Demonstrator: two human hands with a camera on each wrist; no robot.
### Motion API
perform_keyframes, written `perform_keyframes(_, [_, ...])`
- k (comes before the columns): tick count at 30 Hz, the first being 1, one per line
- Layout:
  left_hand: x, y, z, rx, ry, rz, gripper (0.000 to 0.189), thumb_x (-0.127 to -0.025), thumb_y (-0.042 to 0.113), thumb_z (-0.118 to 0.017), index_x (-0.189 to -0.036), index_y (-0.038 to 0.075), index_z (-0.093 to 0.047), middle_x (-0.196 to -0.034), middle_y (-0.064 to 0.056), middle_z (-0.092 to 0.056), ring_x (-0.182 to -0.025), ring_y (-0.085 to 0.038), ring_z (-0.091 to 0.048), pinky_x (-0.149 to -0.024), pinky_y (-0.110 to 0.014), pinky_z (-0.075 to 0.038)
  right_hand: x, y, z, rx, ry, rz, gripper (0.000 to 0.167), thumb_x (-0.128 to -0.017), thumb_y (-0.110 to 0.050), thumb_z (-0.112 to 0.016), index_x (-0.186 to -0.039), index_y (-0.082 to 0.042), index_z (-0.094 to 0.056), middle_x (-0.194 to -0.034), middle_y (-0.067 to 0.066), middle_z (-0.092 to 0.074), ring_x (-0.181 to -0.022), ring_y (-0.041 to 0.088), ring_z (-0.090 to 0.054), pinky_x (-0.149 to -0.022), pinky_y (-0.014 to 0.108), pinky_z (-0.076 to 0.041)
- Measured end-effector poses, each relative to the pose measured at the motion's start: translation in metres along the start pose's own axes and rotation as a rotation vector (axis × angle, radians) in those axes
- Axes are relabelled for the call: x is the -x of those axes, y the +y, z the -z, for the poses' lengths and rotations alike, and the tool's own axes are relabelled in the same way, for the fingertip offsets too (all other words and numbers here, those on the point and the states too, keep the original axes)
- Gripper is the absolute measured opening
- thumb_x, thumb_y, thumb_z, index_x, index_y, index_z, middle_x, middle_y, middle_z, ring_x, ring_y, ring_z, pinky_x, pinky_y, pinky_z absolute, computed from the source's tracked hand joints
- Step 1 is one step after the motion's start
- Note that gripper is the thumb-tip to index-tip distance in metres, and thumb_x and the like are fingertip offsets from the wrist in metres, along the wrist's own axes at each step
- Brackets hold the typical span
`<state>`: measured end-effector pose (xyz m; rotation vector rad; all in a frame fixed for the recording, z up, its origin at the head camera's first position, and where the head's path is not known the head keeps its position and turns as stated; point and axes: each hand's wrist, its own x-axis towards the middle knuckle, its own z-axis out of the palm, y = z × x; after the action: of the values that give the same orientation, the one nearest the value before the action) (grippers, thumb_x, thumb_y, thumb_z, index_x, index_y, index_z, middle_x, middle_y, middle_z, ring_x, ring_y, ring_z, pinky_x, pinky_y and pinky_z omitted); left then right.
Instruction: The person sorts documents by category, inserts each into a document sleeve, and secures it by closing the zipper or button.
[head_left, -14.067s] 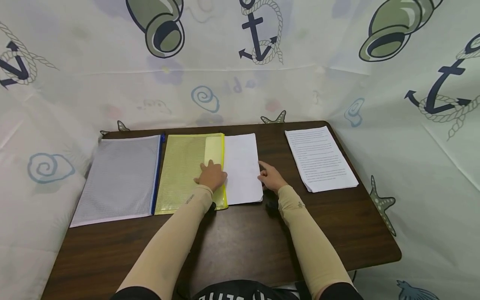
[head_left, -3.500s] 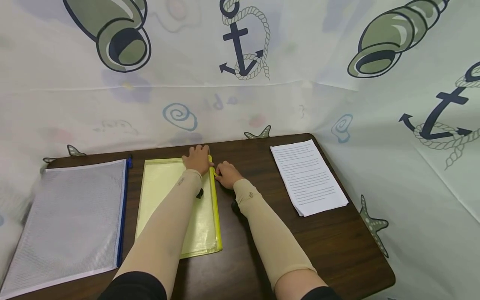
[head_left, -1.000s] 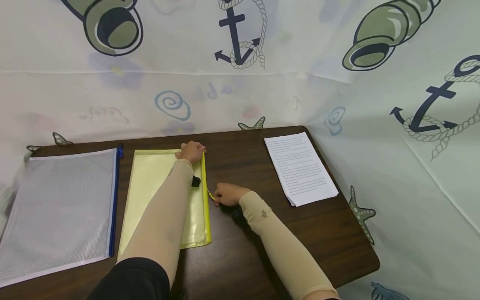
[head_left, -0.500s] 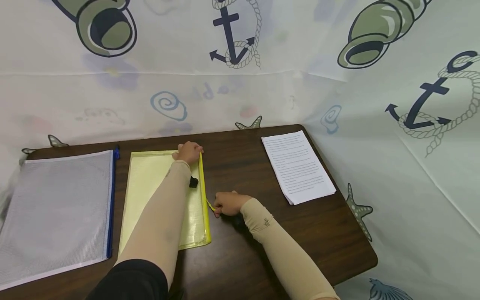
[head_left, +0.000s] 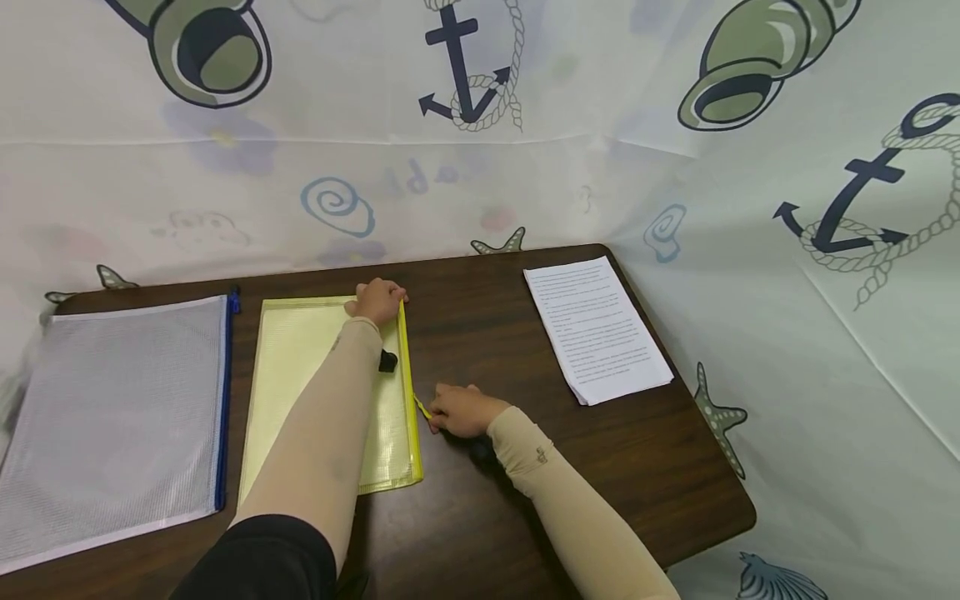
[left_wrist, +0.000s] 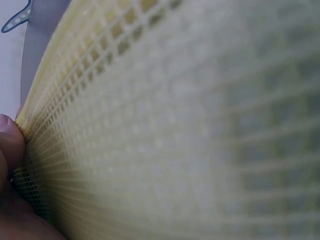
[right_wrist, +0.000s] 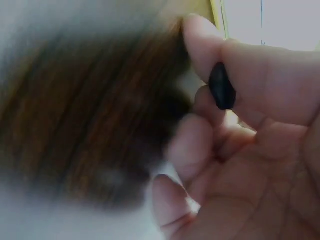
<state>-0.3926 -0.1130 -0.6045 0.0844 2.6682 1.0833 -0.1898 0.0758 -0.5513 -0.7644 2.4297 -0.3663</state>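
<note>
A yellow mesh zip pouch (head_left: 300, 358) lies flat on the dark wooden table, its bright yellow zipper edge on the right. At the far right corner, my left hand (head_left: 377, 302) grips the pouch; the left wrist view shows the left thumb (left_wrist: 10, 142) against the bunched mesh (left_wrist: 150, 125). Just right of the zipper edge, my right hand (head_left: 467, 410) pinches the yellow zipper pull (head_left: 422, 407), which is stretched out from about halfway along that edge. In the right wrist view, a small black oval piece (right_wrist: 222, 87) shows at the right hand's fingers (right_wrist: 270, 80); its nature is unclear.
A white mesh pouch (head_left: 127, 417) with a blue zipper lies to the left. A stack of printed sheets (head_left: 600, 333) rests near the right edge of the table (head_left: 480, 325). A patterned curtain (head_left: 570, 192) hangs behind and beside the table.
The white paper stack beside the yellow pouch is gone from the table. My right hand has moved the zipper pull from near the far corner towards me, slowing lately; the left hand keeps the corner.
</note>
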Motion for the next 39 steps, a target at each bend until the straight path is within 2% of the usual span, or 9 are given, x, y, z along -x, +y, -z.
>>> perform_keyframes(6, [-0.001,0.002,-0.001,0.012,0.011,-0.009,0.034,-0.11,0.029,-0.045,-0.104,0.015,-0.076,-0.128,-0.007,-0.065,-0.134,-0.041,-0.031,-0.098,-0.066,-0.019,0.007,-0.002,-0.002,-0.052,-0.083,0.008,0.029,-0.106,-0.027,-0.056,-0.082,-0.024,-0.072,-0.088,-0.01,-0.049,-0.078,0.007,-0.046,-0.086,0.035,-0.031])
perform_keyframes(11, [0.007,0.004,0.0,0.017,0.011,0.0,0.036,-0.11,0.029,-0.044,-0.103,0.012,-0.075,-0.128,-0.011,-0.062,-0.136,-0.044,-0.03,-0.098,-0.068,-0.018,0.008,-0.003,-0.006,-0.077,-0.057,0.0,0.028,-0.105,-0.026,-0.057,-0.082,-0.024,-0.072,-0.087,-0.011,-0.051,-0.079,0.006,-0.047,-0.085,0.034,-0.029])
perform_keyframes(17, [0.014,-0.005,-0.005,0.041,0.031,0.025,0.035,-0.11,0.028,-0.045,-0.103,0.012,-0.076,-0.124,-0.01,-0.066,-0.138,-0.044,-0.03,-0.1,-0.071,-0.015,0.013,-0.008,-0.019,-0.029,-0.032,-0.016,0.032,-0.104,-0.025,-0.059,-0.073,-0.024,-0.067,-0.08,-0.012,-0.052,-0.07,0.005,-0.047,-0.079,0.032,-0.027])
perform_keyframes(21, [0.013,-0.007,-0.007,0.051,0.048,0.003,0.035,-0.109,0.026,-0.045,-0.101,0.012,-0.076,-0.124,-0.011,-0.066,-0.137,-0.046,-0.03,-0.101,-0.074,-0.012,0.023,-0.015,-0.02,-0.016,-0.087,-0.01,0.034,-0.103,-0.023,-0.06,-0.07,-0.024,-0.069,-0.075,-0.015,-0.057,-0.064,0.005,-0.047,-0.079,0.031,-0.026])
perform_keyframes(24, [0.01,-0.007,-0.007,0.054,0.046,-0.008,0.035,-0.109,0.028,-0.046,-0.099,0.013,-0.076,-0.124,-0.01,-0.064,-0.135,-0.045,-0.031,-0.099,-0.072,-0.014,0.028,-0.017,-0.018,-0.035,-0.118,-0.003,0.032,-0.102,-0.023,-0.061,-0.072,-0.023,-0.073,-0.071,-0.016,-0.059,-0.059,0.005,-0.046,-0.079,0.03,-0.026])
perform_keyframes(28, [0.005,-0.005,-0.008,0.049,0.044,-0.012,0.034,-0.109,0.028,-0.047,-0.098,0.014,-0.076,-0.123,-0.009,-0.064,-0.131,-0.044,-0.033,-0.093,-0.067,-0.017,0.028,-0.013,-0.019,-0.092,-0.091,0.005,0.031,-0.104,-0.024,-0.06,-0.076,-0.021,-0.073,-0.068,-0.014,-0.059,-0.058,0.005,-0.045,-0.083,0.031,-0.028])
perform_keyframes(32, [0.005,-0.003,-0.008,0.035,0.061,-0.011,0.034,-0.109,0.026,-0.046,-0.099,0.014,-0.076,-0.122,-0.009,-0.065,-0.13,-0.044,-0.034,-0.092,-0.065,-0.017,0.026,-0.011,-0.021,-0.105,-0.062,0.012,0.034,-0.105,-0.026,-0.059,-0.073,-0.022,-0.069,-0.065,-0.012,-0.057,-0.057,0.005,-0.045,-0.087,0.033,-0.031])
perform_keyframes(36, [0.007,0.002,-0.004,0.032,0.065,-0.004,0.033,-0.109,0.025,-0.045,-0.1,0.013,-0.075,-0.12,-0.01,-0.067,-0.13,-0.043,-0.033,-0.092,-0.064,-0.016,0.027,-0.015,-0.023,-0.03,-0.042,0.008,0.042,-0.103,-0.024,-0.059,-0.061,-0.023,-0.056,-0.061,-0.012,-0.047,-0.054,0.005,-0.041,-0.086,0.034,-0.031])
perform_keyframes(39, [0.006,0.005,-0.004,0.023,0.06,-0.006,0.034,-0.11,0.026,-0.044,-0.102,0.013,-0.075,-0.121,-0.011,-0.066,-0.132,-0.044,-0.032,-0.093,-0.064,-0.016,0.031,-0.02,-0.025,0.022,-0.06,0.015,0.048,-0.1,-0.02,-0.061,-0.056,-0.023,-0.044,-0.058,-0.011,-0.036,-0.052,0.004,-0.034,-0.087,0.035,-0.03])
